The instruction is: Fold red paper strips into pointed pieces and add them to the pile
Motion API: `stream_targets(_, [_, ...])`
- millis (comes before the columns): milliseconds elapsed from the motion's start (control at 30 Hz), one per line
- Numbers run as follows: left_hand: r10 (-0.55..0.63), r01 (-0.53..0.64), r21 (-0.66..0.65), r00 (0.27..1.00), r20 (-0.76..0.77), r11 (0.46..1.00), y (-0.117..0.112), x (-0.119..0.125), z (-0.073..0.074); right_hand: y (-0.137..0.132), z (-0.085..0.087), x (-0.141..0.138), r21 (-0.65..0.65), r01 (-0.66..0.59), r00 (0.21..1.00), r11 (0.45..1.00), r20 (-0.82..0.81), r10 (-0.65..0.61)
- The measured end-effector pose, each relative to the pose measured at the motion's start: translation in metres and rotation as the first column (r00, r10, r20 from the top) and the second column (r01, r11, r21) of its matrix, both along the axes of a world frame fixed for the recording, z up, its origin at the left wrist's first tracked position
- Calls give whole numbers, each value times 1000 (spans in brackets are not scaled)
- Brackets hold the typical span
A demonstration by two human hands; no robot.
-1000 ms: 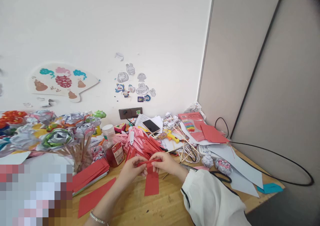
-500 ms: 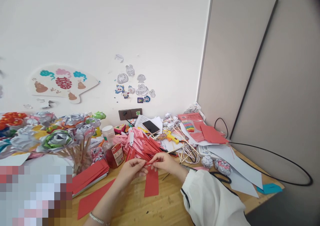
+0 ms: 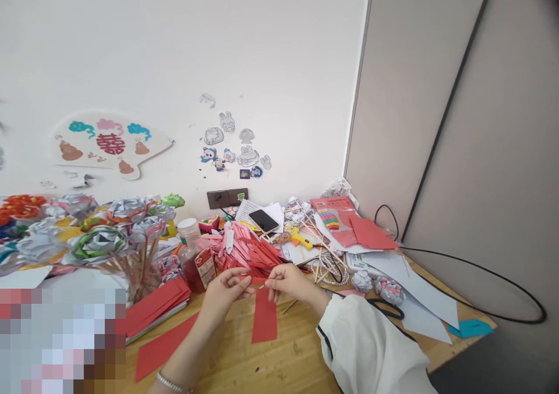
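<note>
A narrow folded strip of red paper (image 3: 258,280) is stretched between my two hands above the wooden table. My left hand (image 3: 229,289) pinches its left end between thumb and fingers, and my right hand (image 3: 286,283) pinches the other end. Below them a flat red paper rectangle (image 3: 264,318) lies on the table, its top edge close under my fingers. Just beyond my hands is a heap of folded pink and red paper strips (image 3: 244,247). A larger red sheet (image 3: 163,347) lies under my left forearm.
Paper flowers on sticks (image 3: 98,242) crowd the left side, near a white-capped bottle (image 3: 190,237) and stacked red paper (image 3: 157,305). Behind lie a phone (image 3: 263,221) and a yellow glue gun (image 3: 301,240). Scissors (image 3: 386,308), crumpled paper and a black cable (image 3: 480,257) are on the right.
My hands have drawn slightly apart, and more of the red strip shows between them. The red rectangle on the table has stayed in place.
</note>
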State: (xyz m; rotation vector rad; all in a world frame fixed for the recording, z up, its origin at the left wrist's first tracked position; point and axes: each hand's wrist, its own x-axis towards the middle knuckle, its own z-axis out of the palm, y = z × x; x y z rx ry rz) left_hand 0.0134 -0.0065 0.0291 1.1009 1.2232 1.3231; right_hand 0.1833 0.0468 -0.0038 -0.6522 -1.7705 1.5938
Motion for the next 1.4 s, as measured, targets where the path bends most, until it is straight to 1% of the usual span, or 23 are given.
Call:
stream_targets(133, [9,-9,10,999,52,1000,-1,-1,2,-2,7,3,-1,-45,999,999,-15,45])
stream_targets(233, [34,-37,52,998,52,998,-3,0,4,-3,8,3,-4,-33,999,999,18,33])
stream_targets(333, [54,-58,78,997,53,995,-4,0,6,-4,7,2,59,20,997,998,72,-24])
stream_targets(400, [70,-75,79,996,62,994,-5,0,6,-4,6,2,108,28,995,994,90,-38])
stream_targets(500, [86,-93,91,994,73,992,-4,-3,5,-4,3,1,135,-21,998,991,68,12])
stream_targets(600, [114,-119,113,992,50,986,-3,-7,3,-3,1,0,119,-89,995,989,46,84])
stream_targets(667, [141,-143,122,990,23,982,-3,-8,2,-3,0,0,119,-102,994,988,60,95])
stream_targets(700, [154,-154,123,988,9,980,-2,-8,2,-3,0,0,128,-91,994,988,75,82])
stream_targets(767, [174,-170,125,985,-17,977,-2,-7,2,-3,2,3,165,-35,994,986,110,16])
stream_targets(867, [195,-189,152,980,-27,970,-2,-3,3,-4,5,6,236,30,986,971,155,-68])
stream_targets(1000, [206,-193,238,978,-31,952,-5,1,3,-5,8,8,305,-5,985,952,165,-47])
stream_targets(1067, [210,-191,264,977,-45,945,-7,2,4,-6,8,7,326,2,987,945,149,-54])
stream_targets(1167, [225,-201,272,972,-60,941,-7,2,5,-7,10,7,337,29,989,941,125,-75])
stream_targets(1267, [245,-221,254,967,-65,941,-4,1,5,-7,11,7,314,42,991,949,111,-80])
stream_targets(1333, [243,-217,219,965,-96,951,-2,1,2,-5,11,7,314,93,987,945,98,-130])
stream_targets(1367, [229,-198,200,963,-142,959,-1,2,-1,-3,11,8,325,149,979,934,85,-186])
stream_targets(1400, [201,-162,187,955,-216,969,0,2,-4,0,10,9,346,223,962,911,71,-262])
